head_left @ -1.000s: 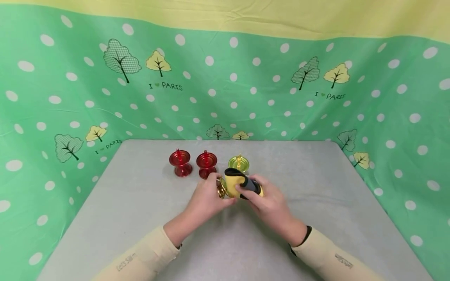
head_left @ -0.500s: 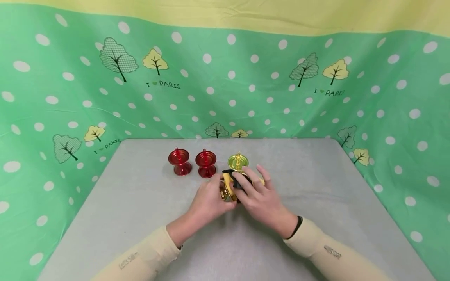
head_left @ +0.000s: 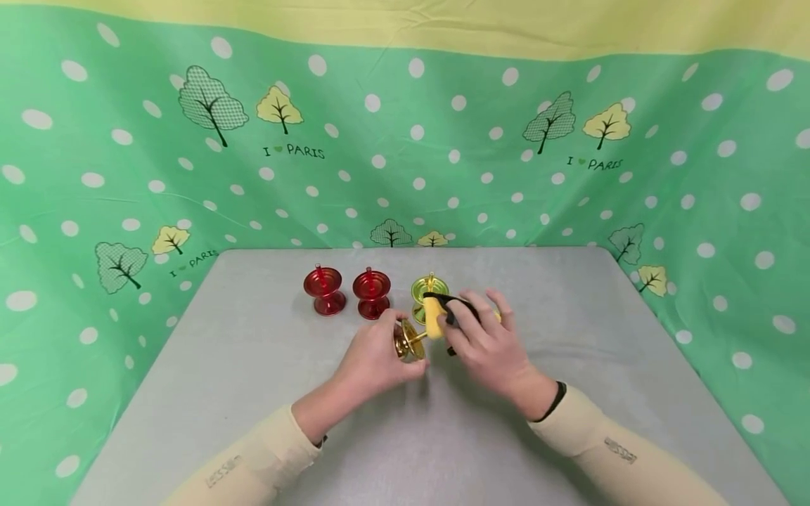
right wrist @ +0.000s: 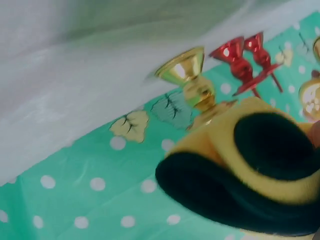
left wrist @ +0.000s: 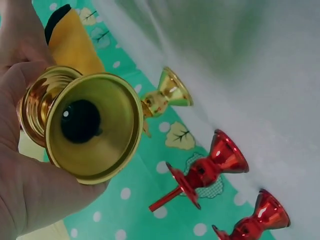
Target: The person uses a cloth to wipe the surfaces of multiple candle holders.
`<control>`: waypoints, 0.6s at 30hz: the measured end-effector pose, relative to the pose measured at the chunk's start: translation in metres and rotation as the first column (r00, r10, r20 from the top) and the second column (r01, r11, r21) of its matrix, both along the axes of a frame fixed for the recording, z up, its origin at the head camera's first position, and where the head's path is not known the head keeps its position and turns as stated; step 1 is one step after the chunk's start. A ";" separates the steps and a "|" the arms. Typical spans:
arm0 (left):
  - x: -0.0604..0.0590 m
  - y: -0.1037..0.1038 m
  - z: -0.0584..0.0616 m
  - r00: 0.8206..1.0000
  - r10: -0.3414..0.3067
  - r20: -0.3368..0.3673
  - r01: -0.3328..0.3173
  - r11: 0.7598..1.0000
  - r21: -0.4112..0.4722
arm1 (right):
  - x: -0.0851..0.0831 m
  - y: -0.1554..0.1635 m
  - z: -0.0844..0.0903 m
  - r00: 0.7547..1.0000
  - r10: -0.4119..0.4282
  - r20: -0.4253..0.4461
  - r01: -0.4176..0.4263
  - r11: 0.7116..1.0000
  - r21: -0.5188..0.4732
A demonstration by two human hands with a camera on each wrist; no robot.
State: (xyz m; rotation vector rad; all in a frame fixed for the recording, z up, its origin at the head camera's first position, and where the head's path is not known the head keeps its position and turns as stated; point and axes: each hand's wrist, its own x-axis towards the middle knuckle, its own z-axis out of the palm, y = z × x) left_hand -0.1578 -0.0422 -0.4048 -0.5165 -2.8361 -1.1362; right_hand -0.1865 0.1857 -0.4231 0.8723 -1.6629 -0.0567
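Bright even light, blurred wrist views

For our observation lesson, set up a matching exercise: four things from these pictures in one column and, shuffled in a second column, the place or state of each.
Things:
1. gold candle holder
2. yellow and black cloth
3. two red candle holders
4. second gold candle holder

Places or states:
A. standing side by side on the table, left of the hands
B. lying sideways, gripped by the left hand
C. upright, just behind the cloth
D. held by the right hand

Pairs: 1-B, 2-D, 3-A, 4-C
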 end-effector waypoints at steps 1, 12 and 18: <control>-0.001 -0.001 0.000 1.000 0.001 0.024 -0.002 1.000 0.014 | 0.000 0.004 0.001 0.999 -0.007 0.041 0.009 0.999 -0.037; -0.018 -0.016 -0.007 0.963 -0.118 0.241 0.046 0.957 0.286 | 0.012 0.031 -0.002 0.171 0.494 0.853 0.112 0.850 -0.515; -0.021 -0.013 -0.009 0.946 -0.205 0.253 0.132 0.952 0.276 | 0.017 0.017 -0.002 0.050 0.570 0.820 0.156 0.807 -0.570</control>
